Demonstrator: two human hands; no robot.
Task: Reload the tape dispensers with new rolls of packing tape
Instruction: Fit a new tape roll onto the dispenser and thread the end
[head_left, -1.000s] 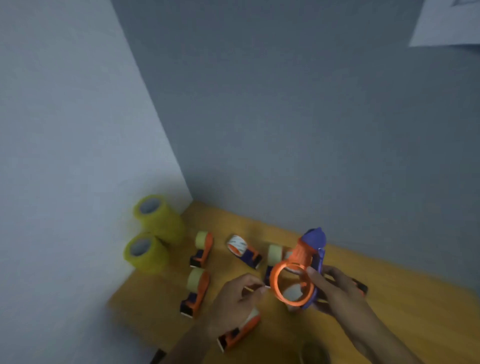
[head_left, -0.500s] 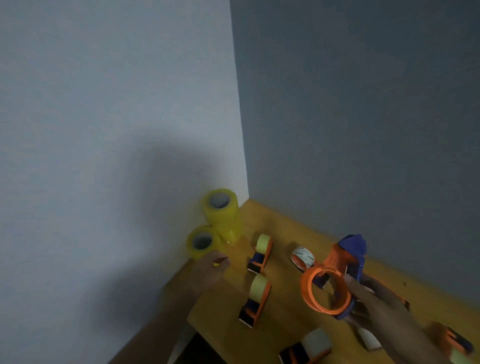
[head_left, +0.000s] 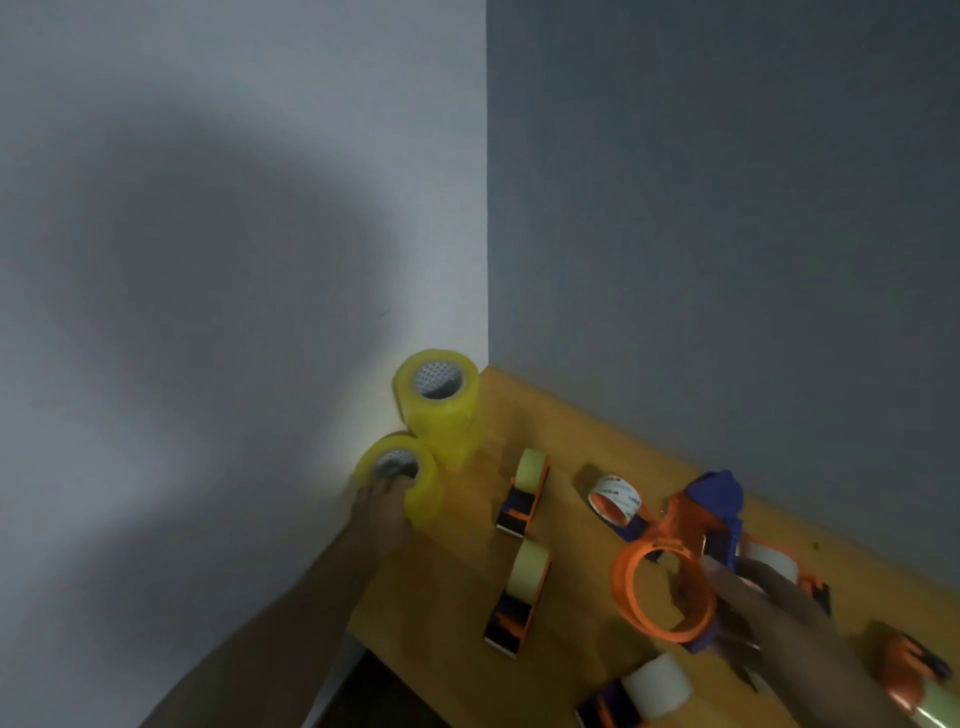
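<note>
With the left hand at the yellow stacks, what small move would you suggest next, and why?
Probably lift one roll off the nearer yellow tape stack: the left hand already touches its top, and the right hand holds an empty dispenser.

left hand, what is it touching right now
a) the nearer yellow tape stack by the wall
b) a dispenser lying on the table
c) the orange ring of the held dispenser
a: the left hand rests its fingers on the top rim of the nearer yellow tape stack, by the wall.

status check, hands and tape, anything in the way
Left hand on the near yellow tape stack, grip not closed yet. Right hand holds the empty orange-blue dispenser. Nothing blocking; loaded dispensers lie apart.
</note>
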